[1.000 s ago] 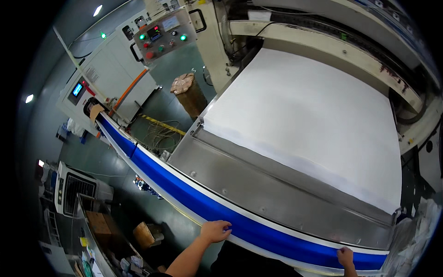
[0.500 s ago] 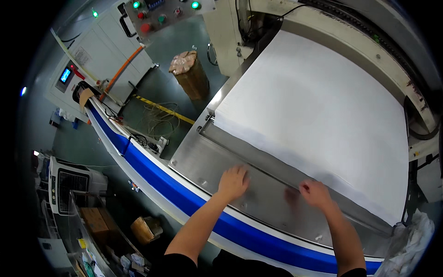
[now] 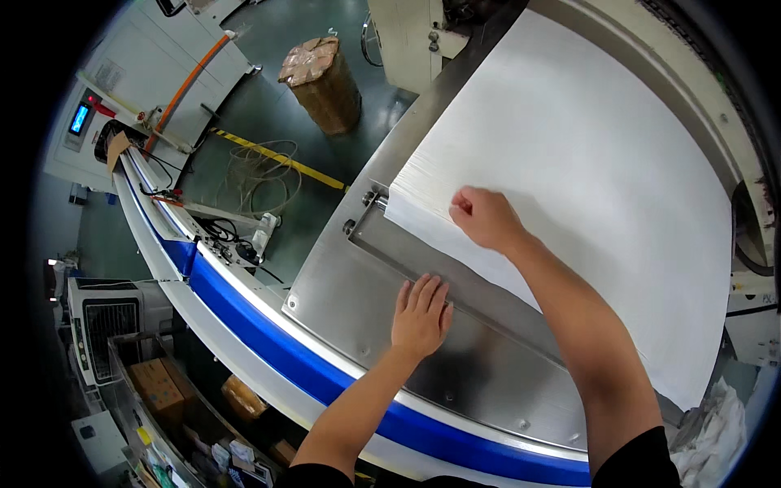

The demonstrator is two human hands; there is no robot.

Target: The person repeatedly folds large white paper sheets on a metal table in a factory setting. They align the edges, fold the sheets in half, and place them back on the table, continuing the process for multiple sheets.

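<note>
My right hand (image 3: 486,218) has moved up from the steel plate (image 3: 358,301) onto the white sheet (image 3: 586,163), fingers curled, probably pinching its near edge. My left hand (image 3: 421,315) stays flat, fingers spread, at seven o'clock of it.

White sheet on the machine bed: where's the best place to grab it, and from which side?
Probably the near left corner of the white sheet, coming from the steel plate side. That edge lies free along the plate, while its far sides run under the machine frame. The right hand is already there, fingers curled; the left hand lies flat on the plate.
</note>
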